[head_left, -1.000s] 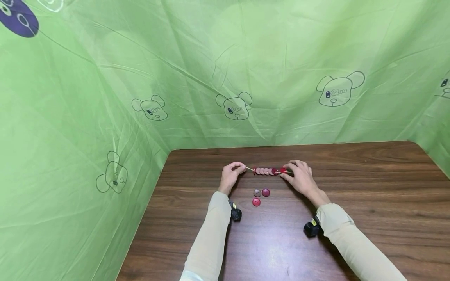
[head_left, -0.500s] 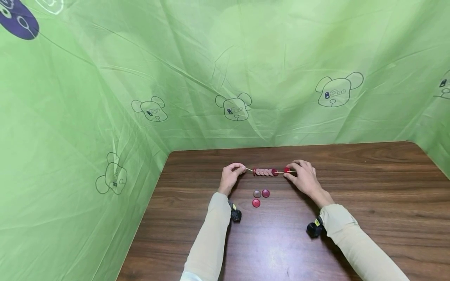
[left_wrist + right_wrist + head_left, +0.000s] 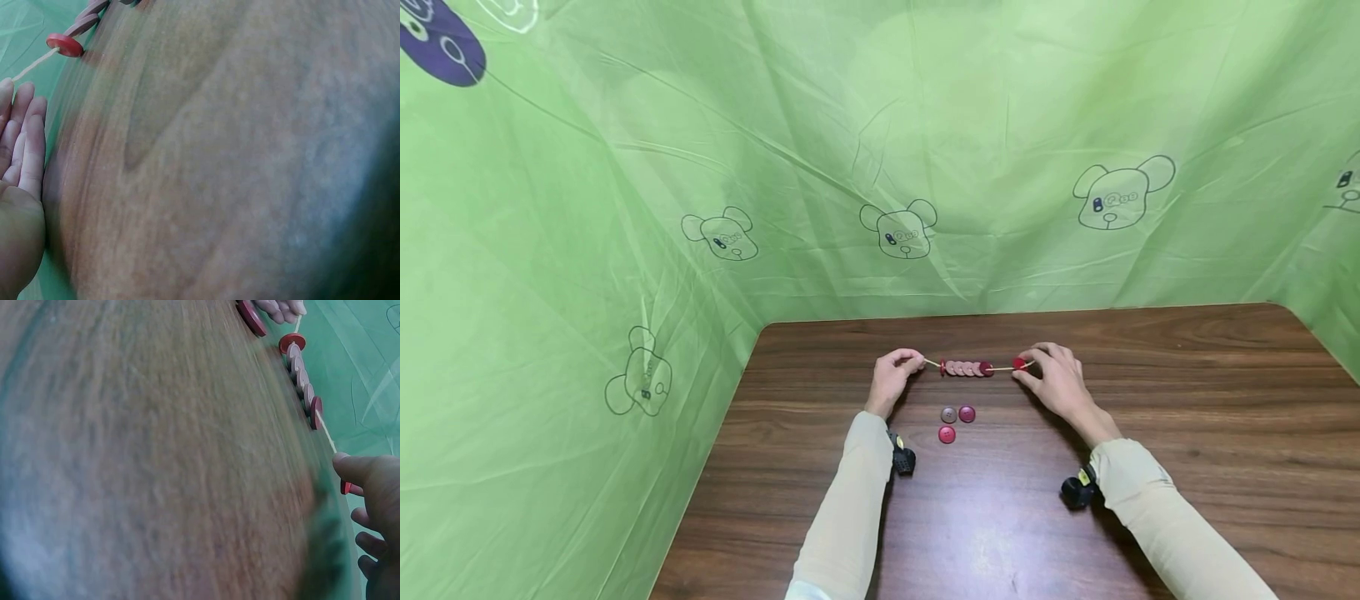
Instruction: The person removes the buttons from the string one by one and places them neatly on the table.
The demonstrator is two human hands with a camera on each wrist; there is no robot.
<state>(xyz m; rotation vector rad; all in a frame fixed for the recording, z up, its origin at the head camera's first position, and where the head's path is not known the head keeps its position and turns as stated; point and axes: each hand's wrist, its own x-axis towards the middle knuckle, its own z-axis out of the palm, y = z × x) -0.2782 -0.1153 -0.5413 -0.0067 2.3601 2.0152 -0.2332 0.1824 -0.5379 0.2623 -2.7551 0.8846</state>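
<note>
A pale cord [image 3: 1002, 368] stretches between both hands over the back half of the table. My left hand [image 3: 891, 381] pinches its left end. Threaded along it are a red button [image 3: 65, 45] seen edge-on, several overlapping pink buttons [image 3: 963, 368] and a dark red button [image 3: 987, 368]. Further right, my right hand [image 3: 1060, 385] pinches a bright red button [image 3: 1018, 364] with thumb and forefinger, a gap of bare cord separating it from the dark red one. In the right wrist view the thumb partly hides this button [image 3: 345, 487]; the other fingers are loosely bent.
Three loose buttons lie on the wooden table [image 3: 1210, 433] below the cord: a grey-brown one [image 3: 949, 414], a maroon one [image 3: 967, 413] and a red one [image 3: 947, 434]. Green printed sheeting [image 3: 820, 167] rises behind the table and along its left side.
My right hand has slid rightward with the bright red button, widening the stretch of bare cord beside the dark red button. The left hand and loose buttons have stayed put.
</note>
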